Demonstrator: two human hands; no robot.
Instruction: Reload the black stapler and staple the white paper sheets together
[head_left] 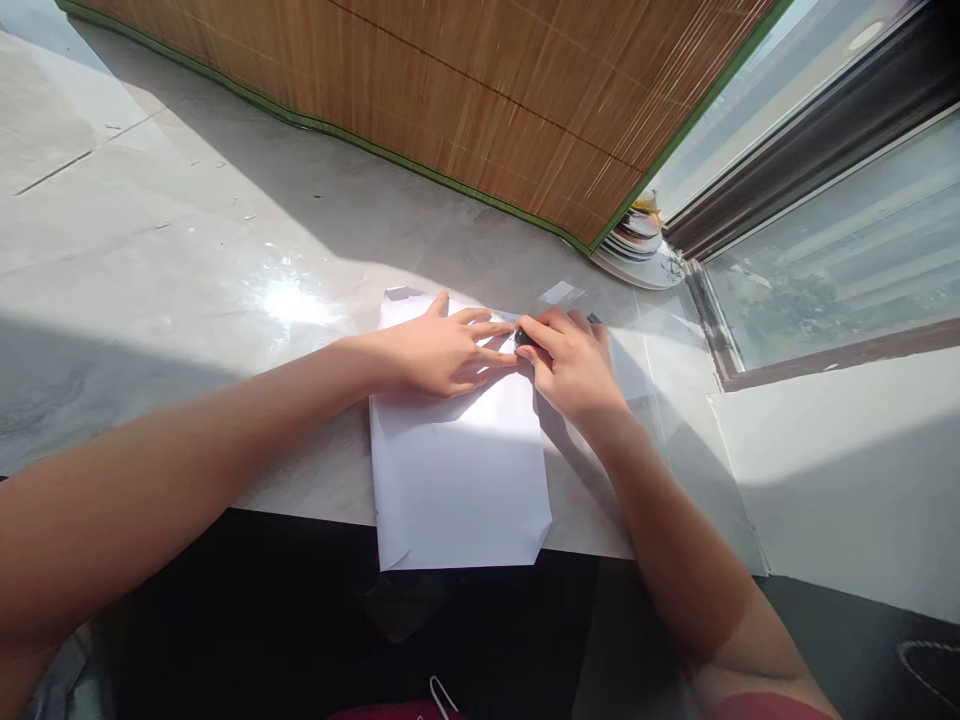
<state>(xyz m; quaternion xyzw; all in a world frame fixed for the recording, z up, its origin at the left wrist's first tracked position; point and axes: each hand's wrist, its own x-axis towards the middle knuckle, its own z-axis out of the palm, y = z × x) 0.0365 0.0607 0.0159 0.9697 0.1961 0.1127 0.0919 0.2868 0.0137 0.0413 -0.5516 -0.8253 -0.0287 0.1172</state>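
Observation:
A white paper packet (461,480) with folded edges and corners lies on the grey surface, its near end jutting past the front edge. My left hand (442,352) rests flat across its upper part, fingers spread and pointing right. At the packet's upper right edge, my right hand (574,360) is closed around a small black object (523,338). Only the black end shows between thumb and forefinger, so I cannot tell its kind. The fingertips of both hands nearly meet there. Another dark bit shows behind my right fingers. Printed marks on the packet are partly hidden by my left fingers.
A green-edged bamboo blind (480,90) hangs along the far side. Stacked plates (637,250) stand by the window frame (810,120) at right. Clear plastic film (637,350) lies beside my right hand. Small scraps dot the grey marbled surface (180,240) at left.

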